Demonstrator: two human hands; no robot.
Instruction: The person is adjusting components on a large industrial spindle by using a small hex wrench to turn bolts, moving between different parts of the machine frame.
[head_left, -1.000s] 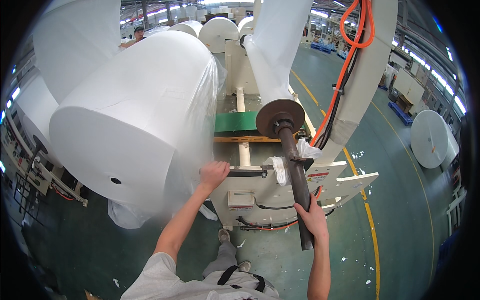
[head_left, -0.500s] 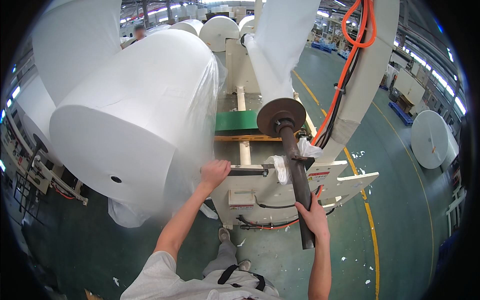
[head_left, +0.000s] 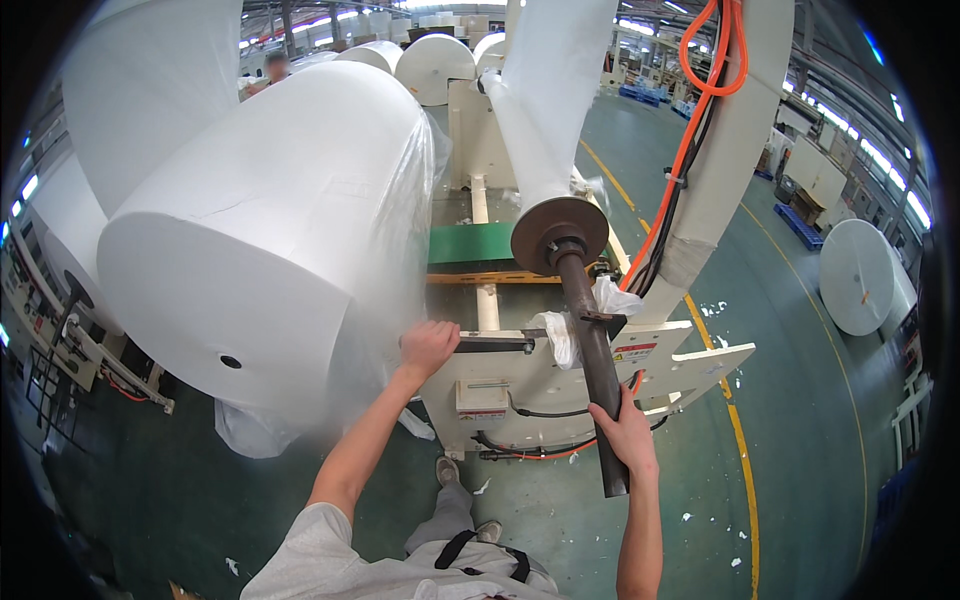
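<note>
A: Head view, clock centred mid-view. Hands?

B: Left hand (head_left: 430,347), between 7 and 8 o'clock: closed over the near end of the dark bar (head_left: 495,344). Right hand (head_left: 625,432), between 4 and 5: gripping the shaft (head_left: 597,375), thumb across it. Finger wrap partly hidden; firmness cannot be told.

A: Shaft position?

B: From the disc (head_left: 545,225) at 2 o'clock, passing over the frame (head_left: 540,380), to a free end at 5. White sheet (head_left: 540,110) rises beyond the disc, towards 1.

A: Main risk, in your judgement?

B: Shaft rolling or slipping under the right hand. Likely cause: smooth-looking tube, one-handed hold, any pull from the sheet. The wrap (head_left: 560,340) at 4 hangs close beside it; loose folds could wind in if it turns.

A: Left side?

B: Bar might swing if it is a loaded lever; pivot unclear. Knuckles sit just beside the film (head_left: 400,220) on the roll (head_left: 250,230), 9 to 10; they could snag there.

A: Footing?

B: Shoes (head_left: 449,470) near 6, scraps (head_left: 687,517) between 4 and 5. Stepping on one could cost balance, both hands being occupied.
</note>
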